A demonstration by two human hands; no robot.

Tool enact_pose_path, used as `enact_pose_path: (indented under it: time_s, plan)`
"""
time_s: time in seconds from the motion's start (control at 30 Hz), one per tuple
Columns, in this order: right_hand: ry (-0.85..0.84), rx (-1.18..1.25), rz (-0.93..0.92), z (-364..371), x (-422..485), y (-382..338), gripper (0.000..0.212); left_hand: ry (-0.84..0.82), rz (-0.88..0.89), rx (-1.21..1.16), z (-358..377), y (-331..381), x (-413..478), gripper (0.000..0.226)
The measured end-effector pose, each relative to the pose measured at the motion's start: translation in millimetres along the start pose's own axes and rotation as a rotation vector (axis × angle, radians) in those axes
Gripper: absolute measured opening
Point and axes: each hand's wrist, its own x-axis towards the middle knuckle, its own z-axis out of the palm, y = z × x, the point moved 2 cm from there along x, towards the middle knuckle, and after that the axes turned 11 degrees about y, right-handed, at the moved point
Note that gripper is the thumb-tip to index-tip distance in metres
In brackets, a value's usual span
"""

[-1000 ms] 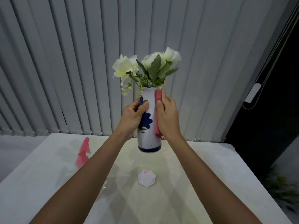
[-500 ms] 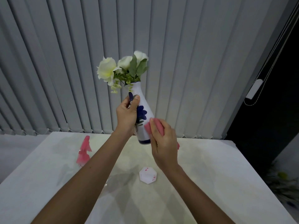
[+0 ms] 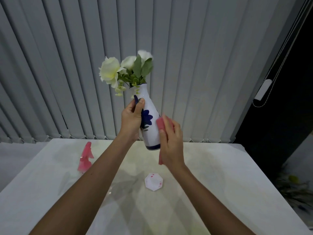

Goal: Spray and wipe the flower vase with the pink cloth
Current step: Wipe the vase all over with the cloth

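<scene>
A white vase with a blue flower pattern and a blue base band is held in the air above the table, tilted with its top to the left. White flowers and green leaves stick out of its neck. My left hand grips the vase's left side around the middle. My right hand presses a folded pink cloth against the vase's right side; part of the cloth hangs below my palm.
A pink spray bottle stands on the white table at the left. A white hexagonal coaster with pink specks lies under the vase. Grey vertical blinds hang behind; a dark opening lies to the right.
The vase tilted to the left and shifted left. My right hand with the cloth slid down from the vase's neck to its lower right side, then rose a little along it.
</scene>
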Motion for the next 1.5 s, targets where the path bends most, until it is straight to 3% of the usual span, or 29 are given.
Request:
enact_pose_path:
  time_s: [0.1,0.17,0.2,0.27,0.37,0.43,0.53,0.67,0.77,0.9,0.97,1.03,1.13,1.33,1.5]
  plan:
    - [-0.152,0.387,0.467,1,24,7,0.038,-0.06,0.067,0.033,3,9,3,0.02]
    - [-0.302,0.54,0.621,-2,30,10,0.034,-0.076,0.1,0.041,6,17,5,0.012]
    - [-0.388,0.545,0.587,-5,30,8,0.036,-0.085,0.105,0.032,7,20,6,0.011]
    - [-0.479,0.43,0.434,-8,30,4,0.064,-0.099,0.101,0.026,8,24,8,0.011]
    - [-0.357,0.238,0.307,-4,32,0,0.097,-0.129,0.122,0.079,10,29,11,0.013]
    - [-0.238,0.197,0.271,-2,30,-5,0.099,-0.128,0.139,0.164,13,35,14,0.021]
    - [-0.067,0.113,0.242,1,22,-11,0.099,-0.123,0.3,0.397,18,42,17,0.032]
    - [-0.026,-0.124,0.102,11,14,-11,0.105,0.014,0.292,0.43,8,37,17,0.036]
    - [-0.03,-0.183,-0.031,5,17,-9,0.096,0.063,0.231,0.248,-3,37,21,0.03]
    - [-0.09,0.063,0.009,-3,36,-22,0.054,-0.036,0.145,0.033,-7,32,19,0.008]
    - [-0.102,0.155,0.032,-2,49,-33,0.026,-0.096,0.102,-0.026,-4,29,14,0.006]
    - [-0.112,0.177,0.056,0,58,-37,0.011,-0.12,0.089,-0.042,-2,29,11,0.008]
    - [-0.081,0.249,0.132,-5,51,-24,0.012,-0.102,0.055,-0.105,-2,34,11,0.009]
    - [0.021,0.196,-0.129,-9,18,-15,0.032,-0.107,-0.051,-0.14,-3,31,9,0.019]
    - [0.079,0.199,-0.074,-1,55,-41,0.032,-0.157,-0.033,-0.077,0,25,2,0.023]
